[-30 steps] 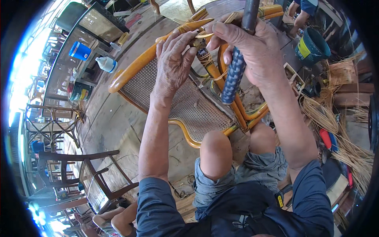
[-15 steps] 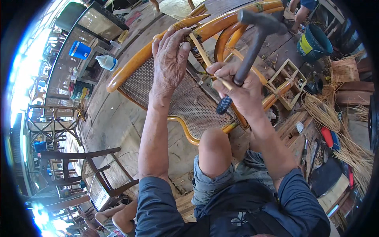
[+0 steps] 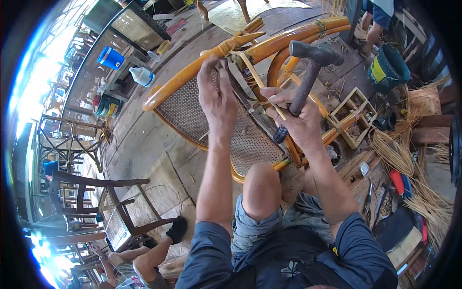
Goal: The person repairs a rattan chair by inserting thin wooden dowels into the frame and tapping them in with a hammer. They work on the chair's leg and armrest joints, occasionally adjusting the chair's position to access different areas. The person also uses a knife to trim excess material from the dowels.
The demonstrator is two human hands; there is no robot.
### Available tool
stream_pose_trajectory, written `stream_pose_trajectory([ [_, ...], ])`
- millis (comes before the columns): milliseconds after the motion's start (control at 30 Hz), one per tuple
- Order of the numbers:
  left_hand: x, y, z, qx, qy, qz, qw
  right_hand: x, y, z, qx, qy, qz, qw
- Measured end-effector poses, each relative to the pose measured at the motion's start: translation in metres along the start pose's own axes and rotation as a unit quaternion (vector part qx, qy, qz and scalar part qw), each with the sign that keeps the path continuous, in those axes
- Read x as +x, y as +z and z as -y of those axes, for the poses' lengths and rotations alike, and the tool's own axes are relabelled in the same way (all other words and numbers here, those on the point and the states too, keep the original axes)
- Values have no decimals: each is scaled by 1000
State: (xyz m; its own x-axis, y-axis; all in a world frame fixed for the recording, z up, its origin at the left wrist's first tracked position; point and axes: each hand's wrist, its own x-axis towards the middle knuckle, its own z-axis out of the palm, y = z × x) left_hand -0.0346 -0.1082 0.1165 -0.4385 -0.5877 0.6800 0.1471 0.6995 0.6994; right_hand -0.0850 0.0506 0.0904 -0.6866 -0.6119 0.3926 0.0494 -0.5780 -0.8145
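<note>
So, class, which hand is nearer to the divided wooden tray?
Right. The right hand, holding the hammer, is left of the tray; the left hand is farther left, over the woven cane panel.

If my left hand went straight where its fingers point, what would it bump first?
Probably the chair's shiny orange rail, right ahead of your left hand. Depth is unclear, so they might already be touching.

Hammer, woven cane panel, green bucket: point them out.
Hammer (image 3: 307, 84), head view: on the shaft.
Woven cane panel (image 3: 251, 145), head view: on the lower mesh.
Green bucket (image 3: 384, 83), head view: on the outer wall.
</note>
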Motion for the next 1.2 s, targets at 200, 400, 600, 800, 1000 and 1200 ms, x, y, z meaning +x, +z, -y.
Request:
stream_pose_trajectory([
  [200, -49, -4, -28, -184, -289, 2, 939, 0, 4, 0, -30, -6, -7, 999],
  [400, -28, -2, -27, -189, -267, -32, 945, -3, 10, 2, -68, -33, -49, 996],
  [600, -41, 6, -24, -89, -273, 35, 957, -9, 4, -2, -172, -69, -84, 979],
  [800, -31, 18, -46, -200, -347, 112, 909, -10, 9, -5, -173, 39, -99, 979],
  [1000, -41, 32, -32, -215, -295, 41, 930, -17, 6, 0, -221, 66, -134, 964],
  [1200, -47, 26, -39, -83, -285, 75, 952, -111, -85, 59, -318, 303, -156, 885],
])
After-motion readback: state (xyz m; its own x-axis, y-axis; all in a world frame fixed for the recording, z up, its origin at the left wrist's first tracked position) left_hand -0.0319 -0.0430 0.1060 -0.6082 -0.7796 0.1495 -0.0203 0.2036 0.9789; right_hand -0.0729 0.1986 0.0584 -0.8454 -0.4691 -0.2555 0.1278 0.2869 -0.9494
